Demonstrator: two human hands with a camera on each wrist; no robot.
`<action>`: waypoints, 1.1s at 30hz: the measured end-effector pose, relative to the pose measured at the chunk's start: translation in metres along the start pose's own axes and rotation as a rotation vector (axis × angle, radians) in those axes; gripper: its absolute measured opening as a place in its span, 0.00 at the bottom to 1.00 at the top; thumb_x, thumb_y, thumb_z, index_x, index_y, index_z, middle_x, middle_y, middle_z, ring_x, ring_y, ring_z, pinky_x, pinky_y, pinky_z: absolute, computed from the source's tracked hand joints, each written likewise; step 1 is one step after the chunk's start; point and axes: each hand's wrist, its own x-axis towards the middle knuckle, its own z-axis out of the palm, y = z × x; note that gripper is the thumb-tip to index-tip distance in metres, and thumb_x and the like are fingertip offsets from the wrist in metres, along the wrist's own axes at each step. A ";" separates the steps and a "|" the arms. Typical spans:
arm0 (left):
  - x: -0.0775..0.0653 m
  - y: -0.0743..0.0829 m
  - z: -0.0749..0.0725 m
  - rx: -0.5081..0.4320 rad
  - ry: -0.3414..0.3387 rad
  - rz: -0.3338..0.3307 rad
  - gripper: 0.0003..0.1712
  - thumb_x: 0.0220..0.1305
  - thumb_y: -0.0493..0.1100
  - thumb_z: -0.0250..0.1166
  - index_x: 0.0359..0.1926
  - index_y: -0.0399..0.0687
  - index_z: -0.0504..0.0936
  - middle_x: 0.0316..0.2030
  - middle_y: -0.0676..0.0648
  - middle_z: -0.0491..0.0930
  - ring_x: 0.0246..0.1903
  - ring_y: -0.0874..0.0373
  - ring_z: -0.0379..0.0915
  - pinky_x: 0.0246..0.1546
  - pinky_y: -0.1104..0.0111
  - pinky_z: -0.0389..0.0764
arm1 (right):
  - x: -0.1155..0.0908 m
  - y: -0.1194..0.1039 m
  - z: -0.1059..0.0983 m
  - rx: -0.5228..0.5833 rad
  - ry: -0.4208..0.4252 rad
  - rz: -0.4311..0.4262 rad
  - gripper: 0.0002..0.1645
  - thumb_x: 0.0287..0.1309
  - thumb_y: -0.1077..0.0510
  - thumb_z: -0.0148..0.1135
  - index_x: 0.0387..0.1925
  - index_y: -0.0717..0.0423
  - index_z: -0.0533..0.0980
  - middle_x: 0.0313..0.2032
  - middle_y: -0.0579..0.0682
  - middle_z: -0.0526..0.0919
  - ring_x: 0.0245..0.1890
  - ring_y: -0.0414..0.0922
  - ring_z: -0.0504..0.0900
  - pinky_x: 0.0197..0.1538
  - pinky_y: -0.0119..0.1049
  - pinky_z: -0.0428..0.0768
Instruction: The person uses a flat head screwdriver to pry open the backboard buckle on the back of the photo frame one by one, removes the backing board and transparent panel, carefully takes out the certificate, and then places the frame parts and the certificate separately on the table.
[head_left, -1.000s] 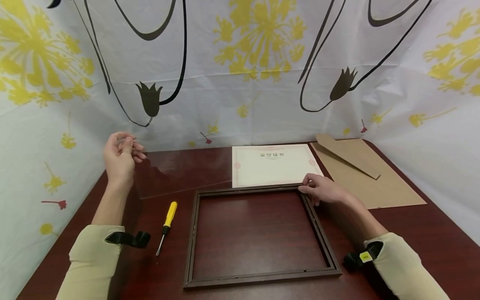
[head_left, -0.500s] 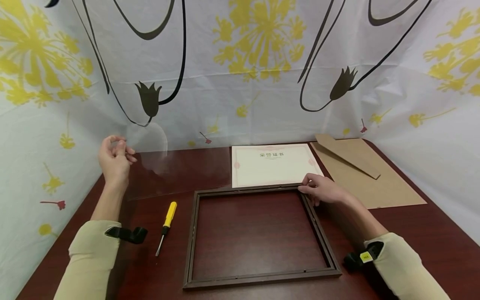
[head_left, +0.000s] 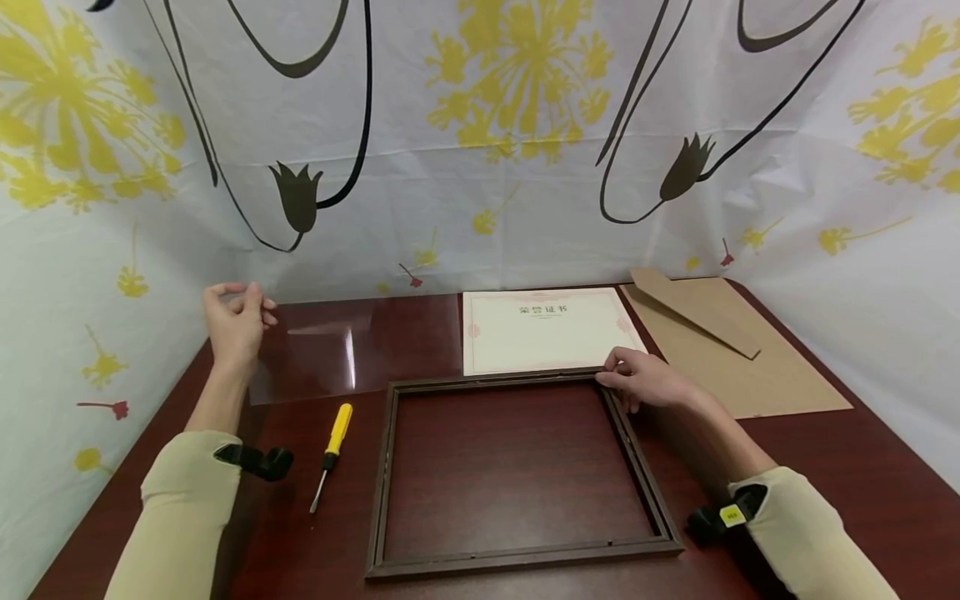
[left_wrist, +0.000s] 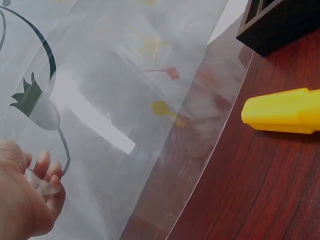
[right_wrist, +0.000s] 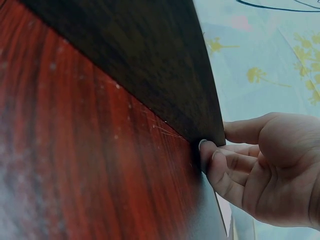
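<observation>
In the head view my left hand (head_left: 238, 323) is at the back left, pinching the edge of a clear plastic sheet (head_left: 322, 354). The left wrist view shows this transparent sheet (left_wrist: 187, 150) with glare across it, its left side at my fingers. A dark brown picture frame (head_left: 525, 557) lies on the table, with nothing inside its opening but tabletop. At its far right corner my right hand (head_left: 643, 379) grips the rail. The right wrist view shows thumb and fingertips on either side of that frame corner (right_wrist: 165, 60).
A yellow-handled screwdriver (head_left: 339, 429) lies left of the frame. Behind the frame is a cream certificate (head_left: 551, 342). At the back right rests a brown backing board (head_left: 772, 375) with a raised stand flap (head_left: 697, 321). A patterned cloth (head_left: 480, 167) hangs around the table (head_left: 300, 558).
My left hand has shifted slightly left and lower, drawing the clear sheet a little left. Glare on the sheet has changed place. The right hand and frame have stayed put.
</observation>
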 end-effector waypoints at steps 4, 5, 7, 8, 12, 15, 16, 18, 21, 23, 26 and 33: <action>0.001 -0.003 0.000 -0.008 -0.012 0.003 0.16 0.73 0.40 0.60 0.53 0.52 0.62 0.27 0.51 0.81 0.20 0.61 0.74 0.28 0.75 0.76 | 0.000 0.000 0.000 0.001 0.002 0.000 0.12 0.73 0.56 0.58 0.38 0.61 0.69 0.20 0.52 0.76 0.18 0.51 0.79 0.27 0.42 0.81; 0.002 -0.004 -0.001 -0.006 -0.015 0.001 0.17 0.72 0.38 0.61 0.53 0.52 0.62 0.28 0.52 0.81 0.20 0.60 0.74 0.28 0.74 0.76 | 0.000 -0.001 0.000 -0.001 0.003 0.002 0.12 0.73 0.56 0.58 0.38 0.61 0.69 0.20 0.52 0.76 0.18 0.50 0.79 0.27 0.42 0.81; 0.002 -0.006 -0.002 -0.001 -0.023 -0.008 0.19 0.70 0.36 0.63 0.54 0.52 0.63 0.29 0.52 0.81 0.21 0.60 0.75 0.29 0.74 0.76 | 0.000 -0.001 0.000 0.000 0.003 0.006 0.12 0.73 0.56 0.58 0.38 0.61 0.69 0.20 0.52 0.76 0.18 0.50 0.79 0.27 0.42 0.81; 0.003 -0.006 -0.003 0.005 -0.029 -0.013 0.20 0.69 0.36 0.63 0.55 0.52 0.63 0.29 0.53 0.81 0.21 0.60 0.75 0.29 0.74 0.76 | 0.000 -0.001 0.000 0.001 0.004 0.006 0.12 0.73 0.56 0.58 0.38 0.61 0.69 0.20 0.52 0.76 0.18 0.50 0.79 0.27 0.41 0.81; 0.005 -0.011 -0.005 0.081 -0.041 -0.026 0.23 0.68 0.35 0.64 0.58 0.52 0.64 0.30 0.55 0.80 0.22 0.62 0.77 0.27 0.75 0.75 | 0.000 0.000 0.000 0.007 0.006 0.006 0.12 0.73 0.56 0.58 0.37 0.61 0.69 0.20 0.52 0.77 0.18 0.50 0.79 0.26 0.41 0.81; 0.007 -0.015 -0.006 0.179 -0.027 -0.029 0.25 0.70 0.38 0.64 0.62 0.51 0.64 0.31 0.58 0.79 0.23 0.65 0.77 0.26 0.75 0.74 | 0.000 0.000 0.000 0.011 0.005 0.002 0.13 0.73 0.55 0.58 0.38 0.61 0.69 0.20 0.52 0.76 0.18 0.51 0.79 0.27 0.42 0.81; 0.008 -0.017 -0.006 0.215 -0.026 -0.032 0.26 0.70 0.39 0.64 0.64 0.50 0.64 0.31 0.58 0.79 0.23 0.66 0.77 0.28 0.75 0.74 | 0.000 0.000 0.000 0.011 0.005 0.001 0.13 0.73 0.55 0.58 0.38 0.61 0.69 0.20 0.52 0.76 0.18 0.51 0.79 0.27 0.42 0.81; 0.009 -0.020 -0.006 0.319 -0.028 -0.035 0.30 0.71 0.42 0.63 0.69 0.48 0.62 0.32 0.61 0.78 0.25 0.70 0.77 0.31 0.75 0.74 | 0.000 0.000 0.000 0.014 0.003 0.004 0.13 0.73 0.55 0.58 0.38 0.61 0.69 0.20 0.52 0.76 0.18 0.51 0.79 0.27 0.42 0.81; 0.011 -0.024 -0.005 0.441 -0.059 -0.037 0.38 0.69 0.44 0.64 0.74 0.46 0.58 0.33 0.62 0.76 0.28 0.75 0.75 0.33 0.75 0.73 | 0.000 0.000 0.000 0.015 0.003 0.012 0.13 0.73 0.55 0.58 0.38 0.61 0.69 0.20 0.52 0.76 0.18 0.51 0.79 0.27 0.42 0.81; 0.011 -0.026 -0.005 0.501 -0.082 -0.042 0.41 0.69 0.46 0.65 0.76 0.46 0.56 0.36 0.60 0.76 0.29 0.76 0.73 0.34 0.74 0.73 | 0.000 0.001 0.000 0.015 0.003 0.016 0.13 0.73 0.55 0.58 0.38 0.61 0.69 0.20 0.52 0.76 0.18 0.51 0.79 0.27 0.42 0.81; 0.011 -0.030 -0.005 0.545 -0.097 -0.049 0.42 0.69 0.47 0.65 0.77 0.46 0.55 0.42 0.52 0.78 0.31 0.72 0.73 0.35 0.73 0.73 | 0.000 0.000 0.000 0.017 0.002 0.015 0.13 0.73 0.55 0.58 0.38 0.61 0.69 0.20 0.52 0.76 0.18 0.51 0.79 0.27 0.42 0.81; 0.013 -0.043 -0.002 0.596 -0.138 -0.102 0.45 0.71 0.47 0.63 0.79 0.42 0.50 0.59 0.33 0.75 0.53 0.43 0.74 0.50 0.57 0.76 | 0.000 0.000 0.000 0.018 -0.001 0.012 0.13 0.74 0.54 0.58 0.38 0.61 0.69 0.20 0.52 0.76 0.18 0.51 0.79 0.27 0.42 0.81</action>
